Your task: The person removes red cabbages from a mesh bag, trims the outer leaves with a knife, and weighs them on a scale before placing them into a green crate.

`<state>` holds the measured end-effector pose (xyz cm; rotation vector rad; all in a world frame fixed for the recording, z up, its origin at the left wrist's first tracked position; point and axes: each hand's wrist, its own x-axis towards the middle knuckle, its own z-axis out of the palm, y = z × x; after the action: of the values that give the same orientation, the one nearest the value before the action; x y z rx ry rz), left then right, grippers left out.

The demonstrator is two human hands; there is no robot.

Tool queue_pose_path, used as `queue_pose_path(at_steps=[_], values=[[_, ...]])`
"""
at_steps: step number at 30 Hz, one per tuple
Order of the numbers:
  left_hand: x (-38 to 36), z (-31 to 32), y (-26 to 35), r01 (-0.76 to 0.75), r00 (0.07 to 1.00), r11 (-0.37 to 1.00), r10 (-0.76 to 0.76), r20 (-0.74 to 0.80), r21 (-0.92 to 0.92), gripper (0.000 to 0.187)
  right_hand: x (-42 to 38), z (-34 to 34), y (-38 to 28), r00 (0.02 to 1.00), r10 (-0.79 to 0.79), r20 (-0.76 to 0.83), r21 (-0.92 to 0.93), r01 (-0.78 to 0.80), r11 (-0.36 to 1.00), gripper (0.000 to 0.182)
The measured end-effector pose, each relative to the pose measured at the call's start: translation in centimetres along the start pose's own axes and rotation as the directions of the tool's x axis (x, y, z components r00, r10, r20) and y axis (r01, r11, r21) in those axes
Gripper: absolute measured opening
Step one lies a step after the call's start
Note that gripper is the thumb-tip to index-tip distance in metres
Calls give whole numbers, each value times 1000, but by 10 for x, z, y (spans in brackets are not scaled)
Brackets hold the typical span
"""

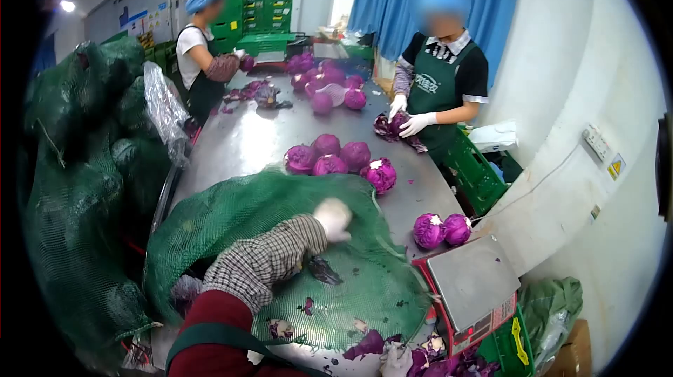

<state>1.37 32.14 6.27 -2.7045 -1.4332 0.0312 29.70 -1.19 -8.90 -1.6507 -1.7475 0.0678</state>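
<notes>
My left hand (333, 219), in a white glove, is over the green mesh sack (280, 202) spread on the metal table. Motion blurs it, so its fingers do not show clearly. At the bottom edge, a white glove, my right hand (396, 361), lies beside purple leaf scraps (368, 344); its fingers are mostly hidden. A dark leaf (324, 271) and smaller scraps rest on the mesh. Just beyond the sack sit several red cabbages (327, 165), one with a pale cut base (379, 175). Two more red cabbages (429, 230) stand near the scale.
A red scale (470, 282) with a steel plate stands at the right edge. Full green sacks (84, 202) pile up on the left. Two co-workers (449, 76) handle cabbages across the metal table (238, 135). Green crates (477, 170) stand right of it; more cabbages (322, 102) lie farther back.
</notes>
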Motion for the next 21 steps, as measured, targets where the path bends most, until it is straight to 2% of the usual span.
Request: queue_pose_path(at_steps=[1, 3, 4, 7, 8, 9, 10, 11, 12, 13, 14, 15, 16, 17, 18, 19, 20, 21], values=[[7, -4, -14, 239, 965, 968, -229, 131, -73, 69, -2, 2, 4, 999, -51, -16, -79, 49, 996, 16], [0, -2, -30, 444, 895, 865, -439, 76, -232, 76, -2, -1, 2, 989, -148, -26, -240, 137, 961, 15], [2, 0, -23, 505, 857, 821, -513, 42, -268, 84, -2, 2, 3, 996, -94, -1, -246, 91, 965, 19], [-8, -21, -2, 410, 907, 872, -421, 17, -266, 82, 1, -2, -5, 991, -129, -43, -281, 112, 953, 23], [-17, -33, 7, 279, 956, 932, -293, -29, -233, 77, -15, 29, 29, 978, 190, -84, 333, -152, 930, 25], [-24, -51, 15, 145, 989, 940, -135, 54, -309, 69, 13, -4, 2, 921, -355, -160, -356, 281, 891, 13], [-31, -64, 20, 134, 974, 838, -14, 226, -528, 64, -1, 15, 18, 988, -82, -128, -71, 73, 995, 17], [-40, -73, 24, 177, 922, 680, 138, 361, -712, 60, -9, 21, 20, 994, 17, -108, 38, -13, 999, 17], [-51, -77, 30, 156, 970, 723, 16, 241, -673, 54, -17, 27, 21, 989, 116, -87, 144, -103, 984, 17], [-56, -79, 29, 158, 984, 703, -53, 170, -693, 61, -2, 14, 8, 986, 48, -158, 74, -36, 997, 12], [-59, -69, 26, 121, 993, 718, -83, 89, -685, 65, 4, 0, -8, 891, 447, 81, 423, -437, 794, 13], [-60, -53, 25, 82, 994, 729, -110, 2, -680, 71, 10, -7, -2, 969, -230, -87, -207, 208, 956, 14], [-70, -56, 42, 57, 997, 777, -7, 82, -627, 84, 4, -4, 0, 993, -85, -86, -25, 83, 996, 14], [-89, -59, 64, -18, 976, 746, 159, 151, -666, 85, 1, -2, 2, 997, 1, -78, 93, 6, 996, 15], [-92, -1, 79, -86, 945, 821, 246, 214, -565, 87, -2, 0, 3, 994, 88, -69, 212, -71, 975, 15], [-108, 32, 104, 178, 876, 614, 257, 408, -769, 89, -6, 1, 5, 983, 173, -60, 326, -145, 934, 16], [-142, 21, 138, 131, 948, 362, 226, 224, -923, 97, -3, -10, -13, 928, 372, 9, 583, -307, 752, 17], [-155, 24, 157, -8, 981, 489, 174, 88, -872, 101, -1, -22, -28, 839, 527, 138, 773, -424, 472, 18]])
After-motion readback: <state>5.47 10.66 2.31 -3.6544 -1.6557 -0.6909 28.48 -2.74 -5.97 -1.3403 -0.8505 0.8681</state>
